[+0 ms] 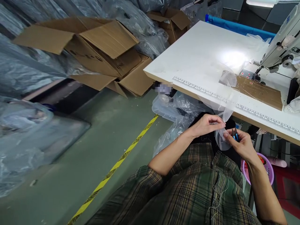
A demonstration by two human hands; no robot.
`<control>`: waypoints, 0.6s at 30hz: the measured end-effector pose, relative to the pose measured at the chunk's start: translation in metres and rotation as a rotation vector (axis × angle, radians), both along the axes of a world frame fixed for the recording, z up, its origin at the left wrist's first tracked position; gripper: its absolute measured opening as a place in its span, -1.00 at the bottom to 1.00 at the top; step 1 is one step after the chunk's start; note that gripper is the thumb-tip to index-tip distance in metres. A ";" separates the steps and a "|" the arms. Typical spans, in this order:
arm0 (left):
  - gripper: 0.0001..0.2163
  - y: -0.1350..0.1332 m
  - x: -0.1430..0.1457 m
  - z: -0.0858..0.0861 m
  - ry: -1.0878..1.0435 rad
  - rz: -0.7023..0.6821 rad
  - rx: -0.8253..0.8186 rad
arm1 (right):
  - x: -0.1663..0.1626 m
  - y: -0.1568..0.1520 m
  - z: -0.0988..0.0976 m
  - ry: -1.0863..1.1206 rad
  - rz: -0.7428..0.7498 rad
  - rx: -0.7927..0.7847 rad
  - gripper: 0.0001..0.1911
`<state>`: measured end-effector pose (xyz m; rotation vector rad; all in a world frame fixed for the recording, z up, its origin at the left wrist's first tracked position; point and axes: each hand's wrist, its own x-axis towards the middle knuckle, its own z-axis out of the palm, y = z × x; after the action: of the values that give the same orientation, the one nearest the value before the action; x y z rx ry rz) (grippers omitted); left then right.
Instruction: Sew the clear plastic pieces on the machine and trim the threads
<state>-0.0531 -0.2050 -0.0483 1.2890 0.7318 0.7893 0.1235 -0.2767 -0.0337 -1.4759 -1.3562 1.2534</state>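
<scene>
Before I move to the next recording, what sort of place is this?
Probably a garment workshop: a sewing machine stands on a white table with a printed ruler, and open cardboard boxes lie near yellow floor tape.

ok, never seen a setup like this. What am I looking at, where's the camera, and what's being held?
There is no robot here, just a person's two bare hands. The single picture comes from a camera on the person's head, looking forward and down, so the sleeves and arms enter from below. The left hand pinches thin, see-through fabric. The right hand grips it too, with small blue snips tucked in the same hand. Ahead is a white table with a ruler scale along its near edge. On it stand a sewing machine and, flat beside the needle area, a brown sheet. Open cartons lie beyond, to the left.
</scene>
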 end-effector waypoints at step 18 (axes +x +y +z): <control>-0.52 -0.008 0.000 -0.008 -0.074 0.123 -0.074 | 0.019 0.003 0.002 0.030 -0.017 -0.066 -0.44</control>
<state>-0.0528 -0.2131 -0.0559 1.1503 0.7790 0.8962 0.1427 -0.2739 -0.0318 -1.5040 -1.2916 1.3158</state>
